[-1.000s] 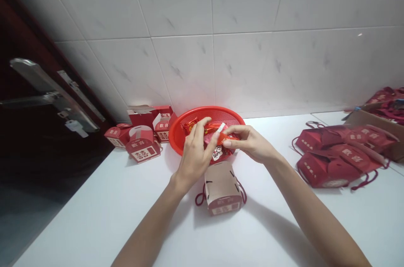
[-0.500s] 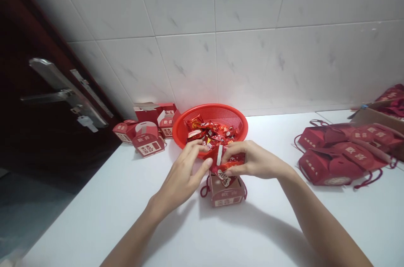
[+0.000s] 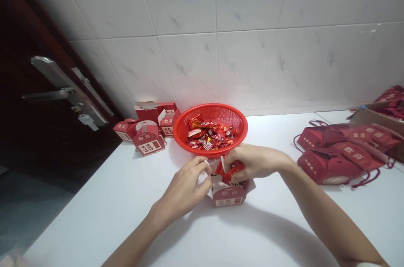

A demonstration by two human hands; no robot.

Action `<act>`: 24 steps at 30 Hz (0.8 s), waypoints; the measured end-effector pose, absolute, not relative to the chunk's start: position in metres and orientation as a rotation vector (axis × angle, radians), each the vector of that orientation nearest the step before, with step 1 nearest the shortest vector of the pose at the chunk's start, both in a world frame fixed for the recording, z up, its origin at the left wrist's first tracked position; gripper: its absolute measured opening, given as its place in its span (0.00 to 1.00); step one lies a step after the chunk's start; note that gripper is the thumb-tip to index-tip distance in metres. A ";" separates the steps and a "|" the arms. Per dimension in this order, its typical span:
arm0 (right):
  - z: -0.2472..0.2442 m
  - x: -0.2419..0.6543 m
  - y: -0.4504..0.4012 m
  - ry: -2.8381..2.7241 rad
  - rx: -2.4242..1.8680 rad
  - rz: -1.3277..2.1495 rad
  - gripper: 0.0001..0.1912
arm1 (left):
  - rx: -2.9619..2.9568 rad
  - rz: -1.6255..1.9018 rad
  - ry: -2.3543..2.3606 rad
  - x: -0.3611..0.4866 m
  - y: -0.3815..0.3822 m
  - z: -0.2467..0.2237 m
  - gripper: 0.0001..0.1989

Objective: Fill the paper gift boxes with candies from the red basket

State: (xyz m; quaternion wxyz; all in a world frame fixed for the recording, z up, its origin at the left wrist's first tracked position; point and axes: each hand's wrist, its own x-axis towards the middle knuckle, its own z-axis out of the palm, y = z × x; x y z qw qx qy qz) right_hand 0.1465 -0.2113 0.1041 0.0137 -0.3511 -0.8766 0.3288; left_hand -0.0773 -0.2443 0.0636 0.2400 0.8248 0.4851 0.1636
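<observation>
A small red gift box [image 3: 228,196] stands open on the white table, with red-wrapped packets [image 3: 232,173] at its mouth. My right hand [image 3: 252,162] reaches over the box, its fingers closed on these packets. At the box's left side is my left hand [image 3: 189,180], thumb and fingertips closed on the edge of a raised flap. Just behind the box, a red plastic basket [image 3: 180,134] holds many wrapped sweets [image 3: 213,134].
Several red boxes [image 3: 148,138] stand at the left near the wall. Flattened-looking red boxes with cords [image 3: 342,161] lie at the right, beside a cardboard carton [image 3: 375,116]. A dark door with a metal handle [image 3: 59,90] is at far left.
My right hand has come down into the box mouth with the packets. My left hand has lowered slightly to the box's side. The side flaps now stand outward.
</observation>
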 end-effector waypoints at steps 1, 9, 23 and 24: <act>0.102 0.142 -0.209 -2.769 -1.100 1.036 0.04 | 2.247 0.436 1.324 -0.077 -0.245 0.064 0.05; 0.089 0.125 -0.198 -2.794 -1.059 1.107 0.08 | 2.253 0.339 1.281 -0.082 -0.248 0.071 0.08; 0.092 0.123 -0.218 -2.914 -1.231 0.603 0.21 | 2.328 0.290 1.275 -0.075 -0.259 0.078 0.08; 0.091 0.123 -0.218 -2.926 -1.243 0.595 0.23 | 2.318 0.280 1.280 -0.076 -0.259 0.077 0.08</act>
